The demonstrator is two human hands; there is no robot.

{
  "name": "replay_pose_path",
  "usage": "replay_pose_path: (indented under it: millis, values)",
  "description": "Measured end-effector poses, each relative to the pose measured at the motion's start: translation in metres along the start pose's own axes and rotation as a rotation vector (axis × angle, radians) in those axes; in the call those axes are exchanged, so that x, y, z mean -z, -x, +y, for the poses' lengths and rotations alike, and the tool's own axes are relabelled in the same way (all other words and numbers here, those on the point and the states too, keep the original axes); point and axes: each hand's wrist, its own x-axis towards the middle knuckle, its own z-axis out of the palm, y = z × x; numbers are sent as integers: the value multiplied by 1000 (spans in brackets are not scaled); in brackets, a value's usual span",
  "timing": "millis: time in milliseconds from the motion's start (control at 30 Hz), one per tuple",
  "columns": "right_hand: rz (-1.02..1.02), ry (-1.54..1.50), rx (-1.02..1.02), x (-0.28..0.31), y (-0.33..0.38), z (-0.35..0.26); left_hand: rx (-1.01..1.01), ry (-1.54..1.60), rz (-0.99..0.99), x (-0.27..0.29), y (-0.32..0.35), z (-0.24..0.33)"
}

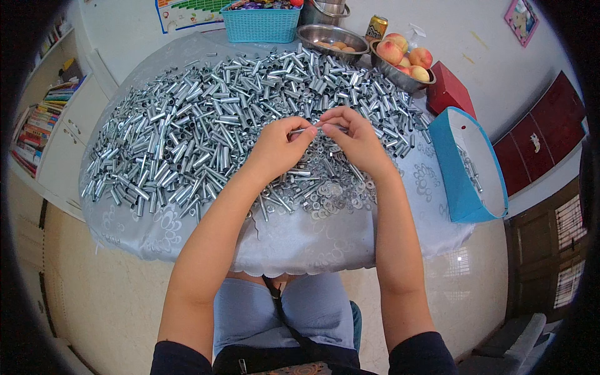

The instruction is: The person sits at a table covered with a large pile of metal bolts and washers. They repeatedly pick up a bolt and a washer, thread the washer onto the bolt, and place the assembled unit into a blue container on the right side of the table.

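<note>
Over the middle of a heap of metal parts, my left hand (279, 145) and my right hand (362, 144) meet fingertip to fingertip. The left thumb and forefinger pinch a thin silver bolt (300, 130). My right thumb and fingers are closed at the bolt's other end; whatever small part they hold is hidden. Beneath and around both hands lie loose silver sleeves (228, 119), and flat washers (325, 197) with small nuts are gathered nearer to me. A few bolts (265, 207) lie below my left wrist.
A blue box (451, 169) with some assembled metal pieces (470, 167) stands on the right of the cloth-covered table (300, 253). Along the back are a turquoise basket (259, 26), a steel bowl (306, 36) with eggs, a fruit bowl (400, 78), a can (376, 28) and a red box (449, 90).
</note>
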Motion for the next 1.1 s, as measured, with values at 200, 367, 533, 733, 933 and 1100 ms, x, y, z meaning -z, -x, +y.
replay_pose_path:
  millis: [200,367,533,733,933,1100]
  values:
    - [-25,-35,53,-8,-1,8,-9,13,30,-1,0,0]
    - [69,95,149,-18,2,4,-27,20,97,-2,0,0]
    - [5,-171,111,-24,1,-3,-33,187,129,-5,-1,-4]
    - [32,-32,123,-26,2,-5,97,372,62,-9,-5,-14]
    - [43,53,170,-34,3,-4,105,375,39,-14,-3,-16]
    - [-1,194,131,-33,7,-15,321,547,-98,-5,0,-1]
